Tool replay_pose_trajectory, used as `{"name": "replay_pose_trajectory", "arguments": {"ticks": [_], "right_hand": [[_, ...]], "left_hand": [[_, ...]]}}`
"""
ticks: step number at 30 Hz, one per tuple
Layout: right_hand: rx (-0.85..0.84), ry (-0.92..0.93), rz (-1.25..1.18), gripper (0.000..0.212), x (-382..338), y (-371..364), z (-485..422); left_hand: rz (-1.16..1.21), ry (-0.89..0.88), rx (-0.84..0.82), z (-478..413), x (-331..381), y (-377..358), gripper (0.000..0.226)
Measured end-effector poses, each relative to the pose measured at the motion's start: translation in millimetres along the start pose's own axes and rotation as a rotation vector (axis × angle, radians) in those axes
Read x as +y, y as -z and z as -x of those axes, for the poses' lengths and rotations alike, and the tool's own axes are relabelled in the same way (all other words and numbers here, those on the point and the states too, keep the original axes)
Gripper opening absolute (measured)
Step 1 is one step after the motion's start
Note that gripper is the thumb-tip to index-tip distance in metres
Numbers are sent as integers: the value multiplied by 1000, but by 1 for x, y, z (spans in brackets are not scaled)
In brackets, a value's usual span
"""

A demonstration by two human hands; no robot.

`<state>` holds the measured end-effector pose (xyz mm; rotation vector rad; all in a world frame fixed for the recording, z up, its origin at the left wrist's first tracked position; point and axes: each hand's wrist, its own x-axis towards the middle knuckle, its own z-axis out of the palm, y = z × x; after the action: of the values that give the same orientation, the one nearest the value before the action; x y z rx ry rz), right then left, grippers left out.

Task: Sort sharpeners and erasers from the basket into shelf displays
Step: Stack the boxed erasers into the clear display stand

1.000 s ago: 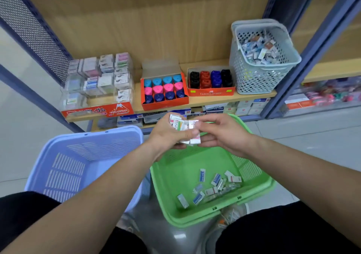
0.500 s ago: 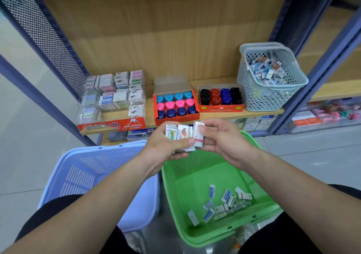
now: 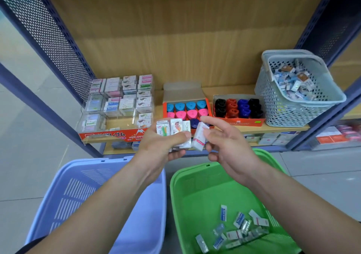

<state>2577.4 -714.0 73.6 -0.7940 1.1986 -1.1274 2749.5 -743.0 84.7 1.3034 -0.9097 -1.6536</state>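
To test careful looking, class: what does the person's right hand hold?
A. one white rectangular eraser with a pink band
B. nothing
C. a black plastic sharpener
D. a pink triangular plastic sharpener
A: the right hand pinches a white rectangular eraser with a pink band, beside the stack of erasers in the left hand.

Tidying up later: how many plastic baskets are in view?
3: a lavender basket at lower left, a green basket beside it holding loose erasers, and a grey basket on the shelf at right. None looks hidden.
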Motion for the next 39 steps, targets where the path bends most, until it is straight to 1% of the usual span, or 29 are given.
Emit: {"name": "replay_pose_trajectory", "arguments": {"ticks": [2,5,6,7,9,10,15,18,22,25,27,31,35,39], "right_hand": [[-43,-24,-75,30,0,-4,-6],[-124,-68,-205,19,-5,-8,-12],[-136,-68,-209,21,-5,-8,-15],[-138,-60,-187,20,-4,-8,-17],[-126,-30,-111,11,-1,-6,-22],[-126,-18,-84,10,0,-3,-25],[-148,30,-39,33,1,1,-30],[-118,54,-15,38,3,1,-30],[-92,25,40,37,2,-3,-27],[-105,13,87,26,5,-15,-24],[-126,-2,110,22,9,-24,-23],[-215,-34,206,21,17,-47,-17],[-207,-40,299,20,25,-68,-15],[-196,-67,367,14,38,-86,-41]], "left_hand": [[-13,-22,7,-4,1,3,34],[-71,-83,17,-9,1,7,37],[-90,-100,21,-10,1,9,38],[-103,-112,24,-11,0,10,39],[-115,-120,38,-12,-1,13,40],[-118,-121,49,-13,-1,14,40],[-175,-136,98,-15,-2,21,37],[-209,-149,95,-13,-4,24,36],[-221,-161,102,-11,-5,32,38],[-222,-166,112,-7,-3,41,38],[-220,-165,122,-3,-2,49,38],[-215,-175,164,8,4,69,41],[-183,-161,272,18,15,104,38],[-135,-135,371,22,30,149,39]]}}
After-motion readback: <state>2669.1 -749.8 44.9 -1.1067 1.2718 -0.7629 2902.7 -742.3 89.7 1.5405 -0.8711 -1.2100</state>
